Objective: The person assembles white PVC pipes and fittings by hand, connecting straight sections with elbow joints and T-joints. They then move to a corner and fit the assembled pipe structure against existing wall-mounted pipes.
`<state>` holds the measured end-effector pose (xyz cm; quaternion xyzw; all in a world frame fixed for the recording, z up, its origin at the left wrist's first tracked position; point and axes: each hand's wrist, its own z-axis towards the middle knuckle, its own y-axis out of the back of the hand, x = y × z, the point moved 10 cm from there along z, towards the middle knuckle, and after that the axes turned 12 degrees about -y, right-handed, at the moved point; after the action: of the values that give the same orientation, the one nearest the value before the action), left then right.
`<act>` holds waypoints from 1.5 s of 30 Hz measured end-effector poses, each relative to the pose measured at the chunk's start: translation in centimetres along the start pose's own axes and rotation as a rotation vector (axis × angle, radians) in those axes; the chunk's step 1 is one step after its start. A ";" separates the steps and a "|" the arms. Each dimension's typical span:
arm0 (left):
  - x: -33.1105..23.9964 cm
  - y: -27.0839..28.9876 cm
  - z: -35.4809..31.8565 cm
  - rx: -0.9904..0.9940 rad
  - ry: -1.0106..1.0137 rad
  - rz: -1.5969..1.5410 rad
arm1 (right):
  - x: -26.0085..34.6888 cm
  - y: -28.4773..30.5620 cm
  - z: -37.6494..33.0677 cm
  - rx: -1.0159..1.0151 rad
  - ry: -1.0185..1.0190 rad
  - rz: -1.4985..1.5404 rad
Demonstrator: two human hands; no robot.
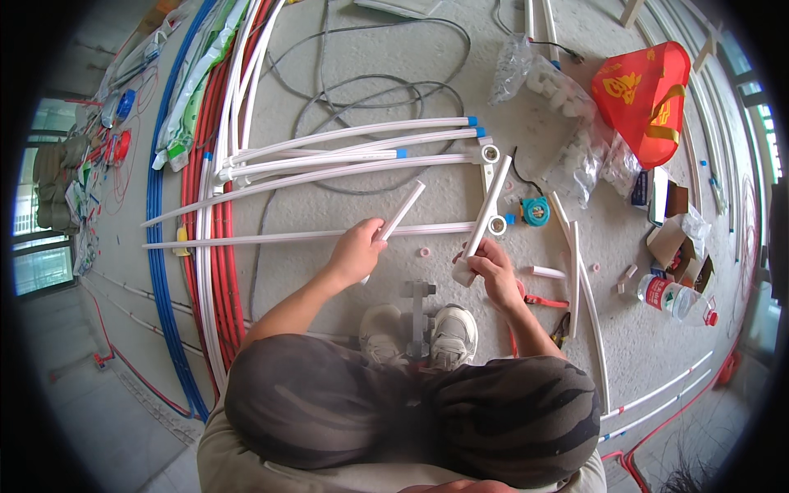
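My left hand (356,251) is closed around a short white plastic pipe (404,209), which slants up to the right. In my right hand (491,269) is another white pipe (491,201), tilted upward, with a white fitting (463,272) at its lower end. The two pipes are apart. Between my shoes stands a grey tool with a T-shaped head (418,289); its exact kind is unclear. Beyond my hands lie long white pipes (329,167), some with blue ends, and two round-mouthed fittings (497,224) joined by a pipe. A teal tape measure (536,211) lies right of them.
Red-handled cutters (542,301) and loose pipe pieces (574,279) lie to my right. Farther right are a red bag (643,99), plastic bags of fittings (567,90), opened boxes (675,246) and a bottle (667,297). Blue pipes (156,271) and red pipes (222,271) run along my left. A grey cable (394,90) loops ahead.
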<state>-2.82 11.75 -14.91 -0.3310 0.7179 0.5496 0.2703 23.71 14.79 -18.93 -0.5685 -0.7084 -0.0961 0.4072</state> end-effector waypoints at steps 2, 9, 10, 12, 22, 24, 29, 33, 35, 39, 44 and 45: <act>0.4 -0.6 -0.4 0.011 -0.005 0.008 | -0.1 -0.2 0.1 0.013 -0.007 0.000; 1.5 -1.1 -0.6 0.002 -0.018 -0.023 | -0.4 -0.3 0.2 0.015 -0.025 -0.003; 1.8 -1.1 -0.6 -0.003 -0.002 -0.048 | -0.6 -0.2 0.3 0.011 -0.029 -0.010; 2.3 -1.1 -0.6 -0.015 0.028 -0.097 | -0.8 -0.1 0.3 0.008 -0.033 -0.018; 2.0 1.0 0.4 -0.179 -0.089 -0.294 | -0.8 -0.5 0.1 -0.003 -0.043 -0.052; 1.3 0.8 0.6 -0.171 0.049 -0.461 | -0.8 -0.2 -0.2 -0.005 -0.040 -0.037; 1.5 0.4 -0.1 -0.093 0.112 -0.675 | 0.9 -1.6 -0.6 0.095 0.077 0.080; -1.0 -0.1 -0.5 0.024 0.147 -0.816 | 2.8 -2.1 -1.6 0.097 0.170 0.112; -3.2 -0.2 -0.5 0.074 0.132 -0.846 | 3.3 -2.3 -1.7 0.125 0.187 0.140; -4.8 -0.3 -0.5 0.120 0.120 -0.844 | 3.5 -2.8 -1.8 0.125 0.187 0.119; -3.1 0.0 0.1 0.058 0.079 -0.711 | 3.5 -2.8 -1.8 0.129 0.182 0.140; -2.2 0.0 0.2 0.041 0.075 -0.660 | 3.6 -2.9 -1.8 0.133 0.188 0.140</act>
<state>-1.43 12.30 -13.32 -0.5602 0.5922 0.4053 0.4138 21.95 15.35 -14.38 -0.5768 -0.6305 -0.0733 0.5143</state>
